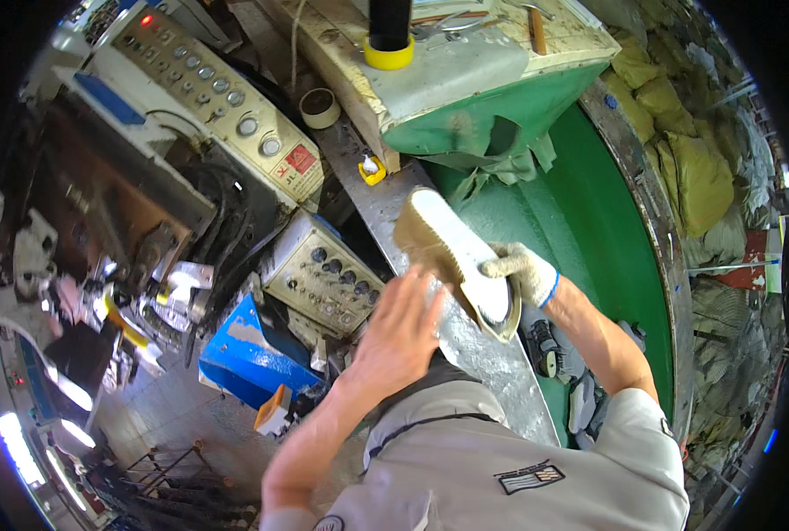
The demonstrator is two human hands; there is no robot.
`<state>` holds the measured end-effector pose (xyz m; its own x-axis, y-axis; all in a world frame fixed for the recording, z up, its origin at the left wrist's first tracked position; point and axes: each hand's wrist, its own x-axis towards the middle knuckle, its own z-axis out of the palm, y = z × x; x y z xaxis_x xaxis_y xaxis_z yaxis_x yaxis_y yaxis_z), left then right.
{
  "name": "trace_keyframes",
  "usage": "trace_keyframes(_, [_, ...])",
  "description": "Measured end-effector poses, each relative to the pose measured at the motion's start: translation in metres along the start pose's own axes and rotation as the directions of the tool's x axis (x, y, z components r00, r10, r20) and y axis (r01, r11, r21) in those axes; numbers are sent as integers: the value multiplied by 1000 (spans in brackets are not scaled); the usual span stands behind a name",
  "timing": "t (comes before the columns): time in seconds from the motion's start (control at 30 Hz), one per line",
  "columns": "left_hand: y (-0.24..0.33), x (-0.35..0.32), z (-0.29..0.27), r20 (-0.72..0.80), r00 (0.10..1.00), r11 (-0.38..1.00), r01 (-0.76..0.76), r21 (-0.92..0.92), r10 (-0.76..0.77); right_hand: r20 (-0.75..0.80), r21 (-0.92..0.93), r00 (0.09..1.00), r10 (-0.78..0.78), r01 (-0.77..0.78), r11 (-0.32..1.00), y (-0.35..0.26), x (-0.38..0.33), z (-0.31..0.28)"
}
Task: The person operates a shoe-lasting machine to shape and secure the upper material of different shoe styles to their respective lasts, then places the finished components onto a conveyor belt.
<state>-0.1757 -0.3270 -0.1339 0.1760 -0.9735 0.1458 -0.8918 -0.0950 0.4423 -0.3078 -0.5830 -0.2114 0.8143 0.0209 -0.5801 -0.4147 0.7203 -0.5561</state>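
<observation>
A shoe upper on a last (452, 243), with tan sides and a white sole face turned up, is tilted over the metal ledge in front of me. My right hand (520, 273), in a knitted work glove with a blue cuff, is closed around its side near the wider end. My left hand (403, 323) is bare and slightly blurred. Its fingers are stretched out and spread against or just beside the tan side; I cannot tell whether they touch. The lower end of the upper shows an open edge around the last.
Control panels with knobs (328, 279) and gauges (248, 126) stand at the left, beside a blue metal cover (257, 350). A green bin (589, 212) on the right holds several dark and grey shoes (580, 398). Tape rolls (319, 108) and a yellow-based item (371, 170) sit ahead.
</observation>
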Motion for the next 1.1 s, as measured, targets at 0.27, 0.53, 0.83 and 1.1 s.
trace_keyframes(0.27, [28,-53,-146,-371,928,925,-144,-351,4,328,44,927,-182,178,983,-14,-57,157])
trace_keyframes(0.53, [-70,-181,-132,-69,377,64,-25,-998,-924,278,43,942,-187,182,982,118,57,299])
trace_keyframes(0.83, [-159,-299,-97,-89,240,68,-96,-993,-967,242,-58,966,-94,111,992,172,135,346])
trace_keyframes(1.1, [-179,-317,-93,-191,41,164,-357,-920,-981,249,-46,958,-143,159,986,182,184,411])
